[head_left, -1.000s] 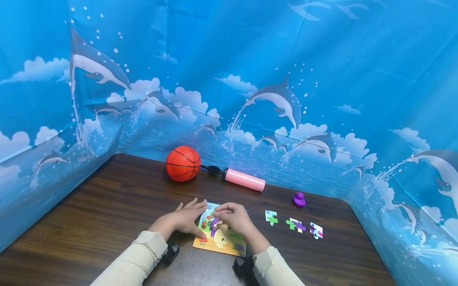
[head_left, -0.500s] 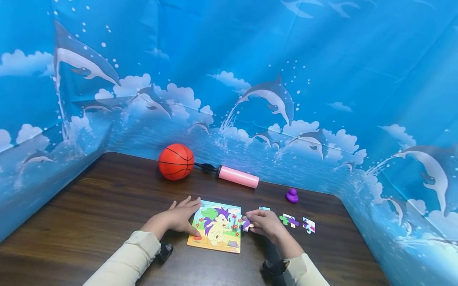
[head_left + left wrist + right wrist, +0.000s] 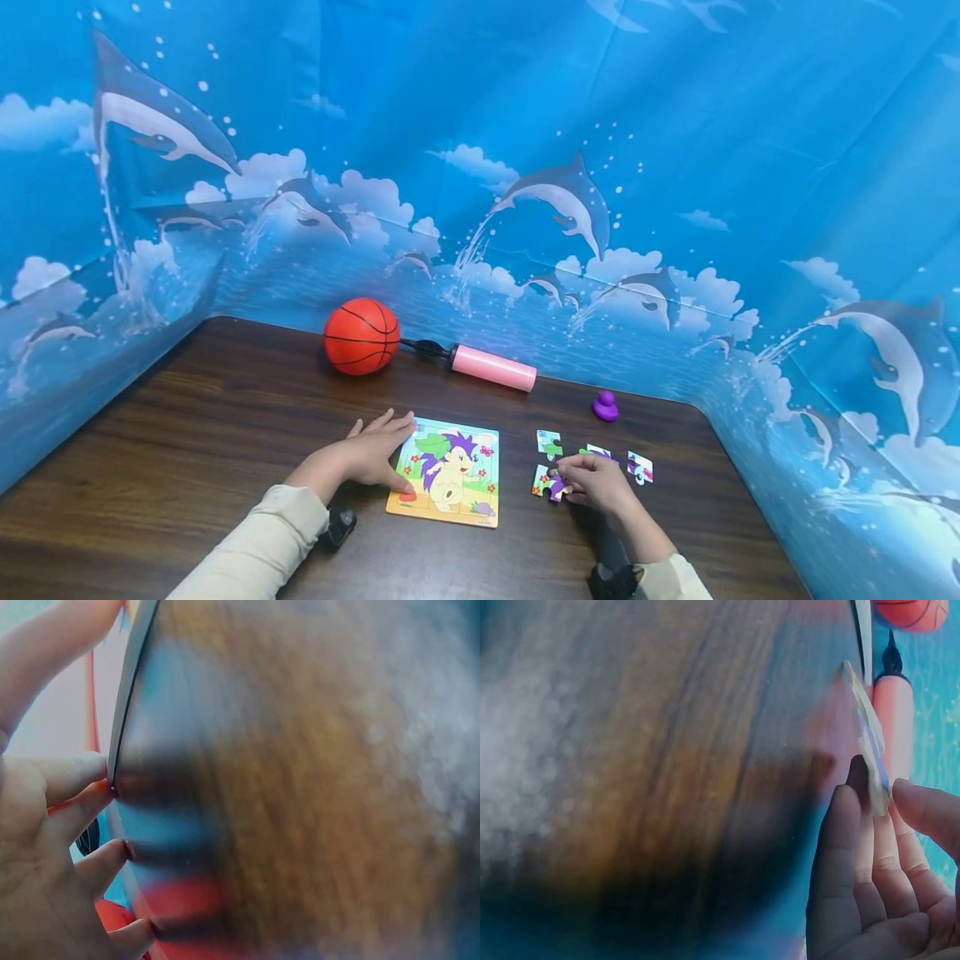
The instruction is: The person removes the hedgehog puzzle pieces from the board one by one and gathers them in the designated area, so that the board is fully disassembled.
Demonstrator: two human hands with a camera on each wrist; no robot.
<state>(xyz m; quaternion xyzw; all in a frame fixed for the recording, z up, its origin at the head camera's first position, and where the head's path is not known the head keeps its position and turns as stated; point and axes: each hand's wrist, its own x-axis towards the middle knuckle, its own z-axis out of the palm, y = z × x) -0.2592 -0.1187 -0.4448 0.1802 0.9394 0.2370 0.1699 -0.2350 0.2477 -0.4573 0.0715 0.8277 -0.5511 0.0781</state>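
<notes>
A square puzzle board (image 3: 451, 490) with a hedgehog picture lies on the table. My left hand (image 3: 362, 457) rests at its left edge, fingers spread and thumb on the lower left corner. In the left wrist view, fingertips (image 3: 112, 855) touch the tabletop beside the board's edge. To the board's right, my right hand (image 3: 600, 483) pinches a jigsaw piece (image 3: 542, 481) with red flowers and purple on it. The right wrist view has this jigsaw piece (image 3: 871, 742) tilted on edge between thumb and fingers. Just beyond that hand lie loose pieces (image 3: 549, 440), partly hidden by it.
A red ball (image 3: 362, 337) with black lines stands at the back, beside a pink hand pump (image 3: 493, 367) with a black nozzle. Further right sit a purple rubber duck (image 3: 605, 406) and another loose piece (image 3: 641, 467). A blue dolphin curtain (image 3: 480, 208) hangs behind the table.
My right hand has moved right, from over the board to beside the loose pieces, carrying the jigsaw piece off the hedgehog picture. My left hand stays at the board's left edge.
</notes>
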